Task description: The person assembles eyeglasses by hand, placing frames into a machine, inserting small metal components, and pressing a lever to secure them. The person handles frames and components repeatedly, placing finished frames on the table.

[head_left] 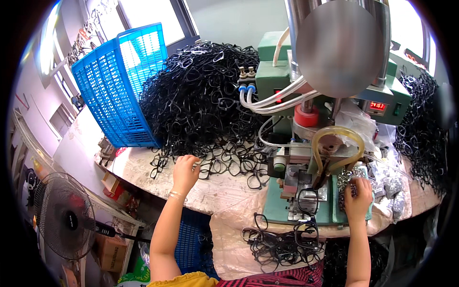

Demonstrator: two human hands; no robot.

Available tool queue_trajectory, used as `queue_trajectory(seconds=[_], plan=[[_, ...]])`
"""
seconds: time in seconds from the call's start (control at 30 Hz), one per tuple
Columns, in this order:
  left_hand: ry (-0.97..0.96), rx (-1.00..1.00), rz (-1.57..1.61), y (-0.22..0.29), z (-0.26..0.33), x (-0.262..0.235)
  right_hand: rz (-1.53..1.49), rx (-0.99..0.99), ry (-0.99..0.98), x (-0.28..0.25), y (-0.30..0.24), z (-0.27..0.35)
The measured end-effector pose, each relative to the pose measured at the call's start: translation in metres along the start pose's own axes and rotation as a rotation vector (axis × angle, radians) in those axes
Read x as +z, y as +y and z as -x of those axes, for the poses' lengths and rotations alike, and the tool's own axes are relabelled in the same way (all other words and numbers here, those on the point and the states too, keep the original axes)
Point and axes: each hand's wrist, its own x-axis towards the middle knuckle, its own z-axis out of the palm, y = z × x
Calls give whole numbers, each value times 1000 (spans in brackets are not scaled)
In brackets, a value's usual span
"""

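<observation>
My left hand [185, 173] is over the table at the near edge of the eyeglass frames, its fingers bent and a gap between thumb and forefinger. It holds no frame. My right hand [358, 200] reaches into a green tray [338, 217] of small metal parts [346, 179], fingertips drawn together among them; anything they pinch is too small to make out. Between the hands, a black eyeglass frame [308, 201] sits at the fixture [297, 184] of a green press machine [273, 76]. More black frames [277, 246] lie in a heap on pale cloth [229, 234] over my lap.
A tall pile of black eyeglass frames [201, 95] covers the back of the table, beside a tipped blue basket [103, 91]. Another pile [420, 129] stands far right. Bagged metal parts [394, 201] lie right of the tray. A fan [67, 215] stands at left.
</observation>
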Motion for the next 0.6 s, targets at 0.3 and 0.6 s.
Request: queue_trajectory(seconds=[0.3, 0.6], plan=[[33, -207, 37, -5, 60, 103, -824, 632, 265, -19, 44, 47], [10, -98, 299, 73, 21, 48, -795, 278, 11, -6, -45, 8]])
